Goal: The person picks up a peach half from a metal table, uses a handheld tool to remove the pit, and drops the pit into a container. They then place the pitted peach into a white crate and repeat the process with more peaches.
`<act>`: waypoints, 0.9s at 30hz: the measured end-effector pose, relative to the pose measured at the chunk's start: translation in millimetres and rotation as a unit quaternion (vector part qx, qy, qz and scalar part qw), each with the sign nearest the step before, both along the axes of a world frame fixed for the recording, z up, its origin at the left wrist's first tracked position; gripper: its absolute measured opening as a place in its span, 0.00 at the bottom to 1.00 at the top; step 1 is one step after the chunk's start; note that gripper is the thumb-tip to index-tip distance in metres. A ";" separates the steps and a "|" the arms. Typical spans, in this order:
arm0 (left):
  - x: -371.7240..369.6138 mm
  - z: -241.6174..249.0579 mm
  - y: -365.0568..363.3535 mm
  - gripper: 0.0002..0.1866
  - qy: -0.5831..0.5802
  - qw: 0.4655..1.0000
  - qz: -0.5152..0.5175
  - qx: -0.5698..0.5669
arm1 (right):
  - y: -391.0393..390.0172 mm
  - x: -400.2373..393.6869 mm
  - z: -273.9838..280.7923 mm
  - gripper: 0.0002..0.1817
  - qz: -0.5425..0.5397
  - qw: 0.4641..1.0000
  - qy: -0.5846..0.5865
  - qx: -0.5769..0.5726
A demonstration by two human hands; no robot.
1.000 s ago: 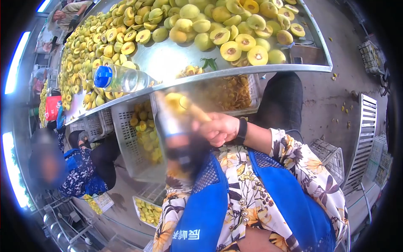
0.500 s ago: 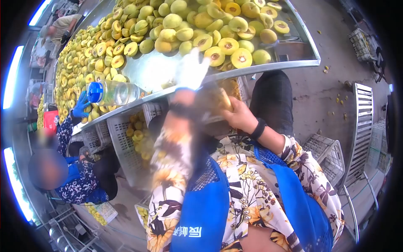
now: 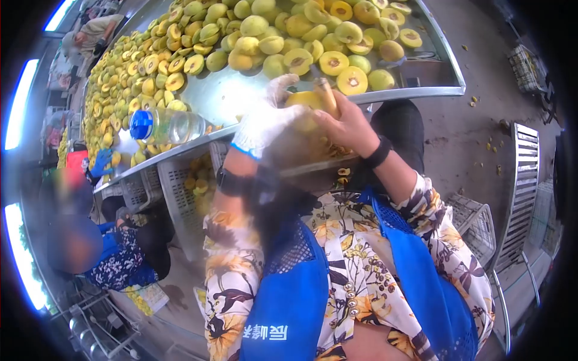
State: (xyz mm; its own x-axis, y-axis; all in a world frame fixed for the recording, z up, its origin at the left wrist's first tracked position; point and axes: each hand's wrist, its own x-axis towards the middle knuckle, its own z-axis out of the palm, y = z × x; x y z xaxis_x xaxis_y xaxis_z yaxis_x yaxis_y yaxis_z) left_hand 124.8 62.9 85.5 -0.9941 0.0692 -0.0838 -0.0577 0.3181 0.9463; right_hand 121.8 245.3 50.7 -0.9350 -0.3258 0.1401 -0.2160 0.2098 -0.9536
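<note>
My left hand [image 3: 260, 117], in a white glove with a blue cuff, curls its fingers around a yellow peach [image 3: 306, 101] over the table's near edge. Bare and closed, my right hand [image 3: 352, 125] grips the light wooden handle [image 3: 327, 97] of a small knife-like tool beside that fruit. The tool's tip is hard to make out against the fruit. Just beyond my hands, whole and halved yellow-green peaches [image 3: 256, 45] are heaped on the metal table [image 3: 415, 92]; some halves show a brown centre.
A clear bottle with a blue cap [image 3: 165, 126] lies on the table at left. Plastic crates [image 3: 180, 195] stand below the edge. A co-worker [image 3: 114, 253] sits at left, another person [image 3: 96, 33] farther back. A slatted metal rack [image 3: 518, 192] stands at right.
My gloved left hand, blurred over the table before, has come to my right hand and now holds a peach against the tool. The co-worker's blue-gloved hand has moved down and left.
</note>
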 end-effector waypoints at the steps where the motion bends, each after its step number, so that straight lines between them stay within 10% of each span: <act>1: 8.0 -0.3 -0.3 0.30 0.029 0.999 0.006 0.030 | -7.1 1.8 5.0 0.22 0.025 0.994 -0.099 -0.045; 4: 35.0 -12.5 4.8 0.23 0.034 0.957 0.190 0.218 | -38.7 13.5 2.6 0.18 -0.016 0.922 -0.238 -0.304; 7: 57.1 -35.5 23.8 0.29 0.106 0.948 0.275 0.123 | -68.3 38.0 -2.1 0.17 -0.066 0.933 -0.264 -0.236; 12: 63.9 -42.9 -5.2 0.27 -0.012 0.820 0.312 0.479 | -63.1 58.9 -1.6 0.18 0.040 0.994 -0.025 0.101; 27: 69.6 -23.5 -10.8 0.26 0.093 0.954 0.269 0.088 | -48.6 71.4 -12.7 0.11 0.150 0.961 0.013 0.231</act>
